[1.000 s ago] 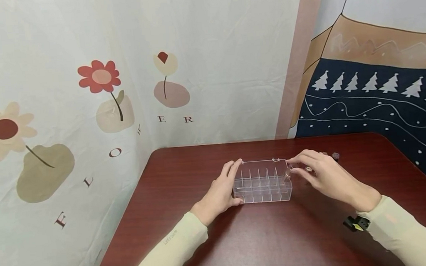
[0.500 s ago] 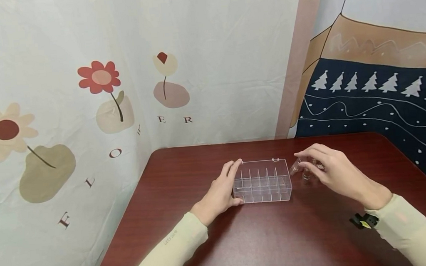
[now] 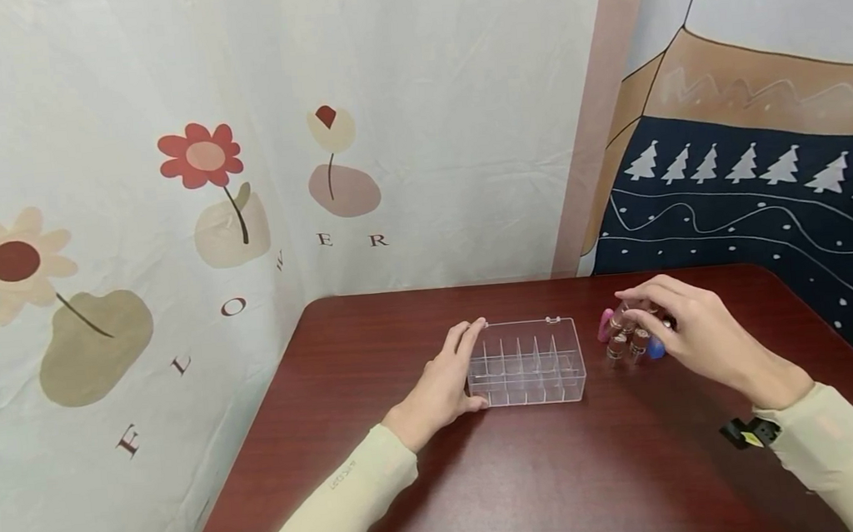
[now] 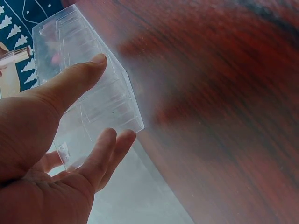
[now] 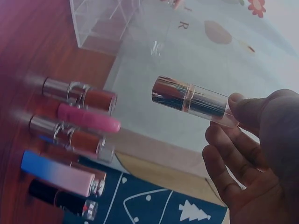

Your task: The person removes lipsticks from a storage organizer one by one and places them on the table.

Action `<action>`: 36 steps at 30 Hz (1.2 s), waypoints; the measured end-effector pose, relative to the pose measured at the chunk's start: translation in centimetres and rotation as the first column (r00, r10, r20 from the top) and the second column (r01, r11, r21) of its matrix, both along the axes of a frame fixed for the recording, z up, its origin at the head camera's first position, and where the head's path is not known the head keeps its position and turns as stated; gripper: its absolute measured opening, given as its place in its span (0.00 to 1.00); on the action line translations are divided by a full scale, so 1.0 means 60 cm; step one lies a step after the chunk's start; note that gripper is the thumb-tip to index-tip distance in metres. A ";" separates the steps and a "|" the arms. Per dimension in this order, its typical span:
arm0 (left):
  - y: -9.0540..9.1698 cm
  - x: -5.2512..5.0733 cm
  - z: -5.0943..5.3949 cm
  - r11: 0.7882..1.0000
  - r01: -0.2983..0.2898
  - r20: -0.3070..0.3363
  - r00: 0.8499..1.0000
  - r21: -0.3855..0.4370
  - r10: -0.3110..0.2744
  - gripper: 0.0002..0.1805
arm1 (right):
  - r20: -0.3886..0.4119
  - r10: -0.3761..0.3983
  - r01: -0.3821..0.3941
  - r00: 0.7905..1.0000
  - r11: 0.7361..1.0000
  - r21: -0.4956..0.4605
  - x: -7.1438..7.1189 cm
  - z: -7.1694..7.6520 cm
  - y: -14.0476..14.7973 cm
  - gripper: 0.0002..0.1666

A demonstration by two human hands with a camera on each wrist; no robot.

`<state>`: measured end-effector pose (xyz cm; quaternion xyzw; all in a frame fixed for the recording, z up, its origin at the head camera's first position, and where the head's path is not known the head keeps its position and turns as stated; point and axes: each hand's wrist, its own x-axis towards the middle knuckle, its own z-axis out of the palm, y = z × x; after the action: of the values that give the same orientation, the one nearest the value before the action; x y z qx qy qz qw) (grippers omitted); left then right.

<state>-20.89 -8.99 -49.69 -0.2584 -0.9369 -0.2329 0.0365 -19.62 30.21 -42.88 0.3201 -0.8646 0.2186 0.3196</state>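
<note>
My left hand (image 3: pixel 436 382) holds the left end of a clear plastic box with dividers (image 3: pixel 527 375), thumb in front and fingers behind. In the left wrist view the thumb (image 4: pixel 77 81) presses along the box wall. Between thumb and fingertips, my right hand (image 3: pixel 691 333) pinches a lipstick (image 5: pixel 191 100) with a shiny rose-silver end and a clear end. It is raised above a group of upright tubes right of the box. Among them are two silver-and-brown lipsticks (image 5: pixel 99 99), a pink tube (image 5: pixel 88 119), a blue-to-pink tube (image 5: pixel 58 172) and a black tube (image 5: pixel 63 198).
A dark red wooden table (image 3: pixel 549 490) carries everything. Behind it hangs a pale curtain (image 3: pixel 453 130) with printed flowers, and a dark blue cloth with white trees (image 3: pixel 738 208) hangs at the right.
My right hand has moved the lipstick from the box's right end out to the right, over the upright tubes, which now show more. The left hand and the box have stayed put.
</note>
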 end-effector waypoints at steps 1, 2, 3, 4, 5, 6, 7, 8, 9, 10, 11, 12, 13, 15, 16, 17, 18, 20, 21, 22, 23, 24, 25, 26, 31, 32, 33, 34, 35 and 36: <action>0.000 0.000 0.000 1.000 0.001 0.001 1.000 0.001 -0.001 0.72 | -0.001 -0.003 0.003 1.000 1.000 -0.003 -0.001 0.000 0.004 0.31; 0.000 0.000 0.000 1.000 0.001 0.001 1.000 0.000 -0.001 0.72 | -0.003 -0.007 0.007 1.000 1.000 -0.005 -0.003 -0.001 0.007 0.31; 0.000 0.000 0.000 1.000 0.002 -0.001 1.000 -0.001 -0.002 0.72 | -0.003 -0.012 0.012 1.000 1.000 -0.007 -0.004 -0.001 0.011 0.31; 0.000 0.000 0.000 1.000 0.002 -0.004 1.000 -0.002 -0.002 0.72 | -0.003 -0.018 0.018 1.000 1.000 -0.008 -0.006 -0.002 0.014 0.32; 0.000 0.000 0.000 1.000 0.005 -0.008 1.000 -0.002 -0.005 0.72 | -0.001 -0.025 0.025 1.000 1.000 -0.009 -0.007 -0.003 0.018 0.32; 0.000 0.000 0.000 1.000 0.007 -0.012 1.000 -0.002 -0.007 0.72 | 0.002 -0.035 0.035 0.999 0.999 -0.009 -0.008 -0.005 0.021 0.31; 0.000 0.000 -0.001 1.000 0.008 -0.017 1.000 -0.003 -0.008 0.72 | 0.005 -0.044 0.045 0.999 0.999 -0.009 -0.009 -0.006 0.024 0.31; 0.000 0.000 -0.001 1.000 0.009 -0.020 1.000 -0.003 -0.009 0.72 | 0.008 -0.055 0.055 0.998 0.998 -0.008 -0.010 -0.008 0.027 0.31; 0.000 0.000 -0.001 1.000 0.010 -0.021 1.000 -0.002 -0.010 0.72 | 0.011 -0.066 0.066 0.998 0.998 -0.007 -0.011 -0.009 0.030 0.31; 0.000 0.000 -0.001 1.000 0.011 -0.022 1.000 -0.001 -0.011 0.72 | 0.014 -0.075 0.075 0.997 0.997 -0.007 -0.012 -0.010 0.033 0.30; -0.001 0.000 -0.002 1.000 0.011 -0.022 1.000 -0.001 -0.011 0.72 | 0.017 -0.085 0.085 0.996 0.996 -0.007 -0.012 -0.011 0.036 0.30; -0.001 0.000 -0.001 1.000 0.011 -0.020 1.000 -0.001 -0.011 0.72 | 0.019 -0.093 0.093 0.995 0.996 -0.008 -0.013 -0.011 0.039 0.30; -0.001 0.000 -0.001 1.000 0.010 -0.019 1.000 0.000 -0.010 0.72 | 0.020 -0.099 0.100 0.995 0.995 -0.009 -0.013 -0.011 0.041 0.30; -0.001 0.000 -0.001 1.000 0.010 -0.019 1.000 0.000 -0.010 0.72 | 0.025 -0.113 0.113 0.993 0.994 -0.012 -0.014 -0.011 0.046 0.29; -0.001 0.001 -0.001 1.000 0.010 -0.020 1.000 0.000 -0.010 0.72 | 0.027 -0.119 0.119 0.993 0.993 -0.012 -0.014 -0.011 0.047 0.28; -0.001 0.001 -0.001 1.000 0.010 -0.022 1.000 0.000 -0.010 0.72 | 0.029 -0.125 0.126 0.992 0.992 -0.013 -0.014 -0.010 0.049 0.27; -0.001 0.001 -0.001 1.000 0.010 -0.023 1.000 0.000 -0.010 0.72 | 0.031 -0.132 0.132 0.991 0.991 -0.012 -0.013 -0.010 0.051 0.27; -0.001 0.001 0.000 1.000 0.012 -0.027 1.000 0.001 -0.012 0.72 | 0.033 -0.145 0.145 0.989 0.989 -0.014 -0.013 -0.009 0.054 0.25; -0.001 0.002 0.000 1.000 0.014 -0.029 0.999 0.001 -0.014 0.72 | 0.033 -0.150 0.151 0.988 0.988 -0.013 -0.013 -0.009 0.055 0.25; -0.001 0.002 0.000 1.000 0.015 -0.031 0.999 0.000 -0.015 0.72 | 0.032 -0.154 0.155 0.988 0.988 -0.014 -0.013 -0.008 0.058 0.24; -0.001 0.002 0.000 1.000 0.017 -0.033 0.999 0.002 -0.017 0.72 | 0.033 -0.157 0.158 0.987 0.987 -0.016 -0.013 -0.009 0.060 0.24; -0.001 0.002 0.000 1.000 0.018 -0.035 0.999 0.001 -0.018 0.72 | 0.033 -0.161 0.162 0.986 0.987 -0.018 -0.013 -0.009 0.062 0.24; -0.001 0.003 0.000 1.000 0.019 -0.037 0.999 0.001 -0.019 0.72 | 0.035 -0.164 0.165 0.986 0.986 -0.020 -0.014 -0.009 0.065 0.25; -0.001 0.003 0.000 1.000 0.019 -0.038 0.999 0.001 -0.019 0.72 | 0.038 -0.167 0.168 0.985 0.986 -0.022 -0.014 -0.010 0.067 0.25; -0.001 0.003 0.000 1.000 0.016 -0.036 0.999 -0.004 -0.016 0.72 | 0.051 -0.184 0.185 0.982 0.982 -0.025 -0.015 -0.013 0.078 0.26; -0.001 0.003 0.000 1.000 0.015 -0.033 0.999 -0.004 -0.016 0.72 | 0.051 -0.188 0.189 0.981 0.982 -0.026 -0.015 -0.013 0.080 0.26; -0.001 0.003 0.001 1.000 0.015 -0.031 0.999 -0.004 -0.015 0.72 | 0.050 -0.193 0.195 0.980 0.981 -0.027 -0.015 -0.013 0.082 0.25; -0.001 0.003 0.001 1.000 0.015 -0.029 0.999 -0.004 -0.015 0.72 | 0.049 -0.199 0.200 0.979 0.979 -0.027 -0.016 -0.013 0.084 0.25; -0.001 0.003 0.000 1.000 0.014 -0.027 1.000 -0.003 -0.014 0.72 | 0.048 -0.204 0.205 0.978 0.978 -0.029 -0.016 -0.014 0.085 0.25; -0.001 0.003 0.000 1.000 0.013 -0.027 1.000 -0.001 -0.013 0.72 | 0.048 -0.209 0.210 0.977 0.977 -0.031 -0.017 -0.014 0.087 0.25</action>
<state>-20.71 -9.03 -49.67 -0.2678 -0.9346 -0.2293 0.0475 -20.61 35.43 -43.69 0.2166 -0.8962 0.2064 0.3275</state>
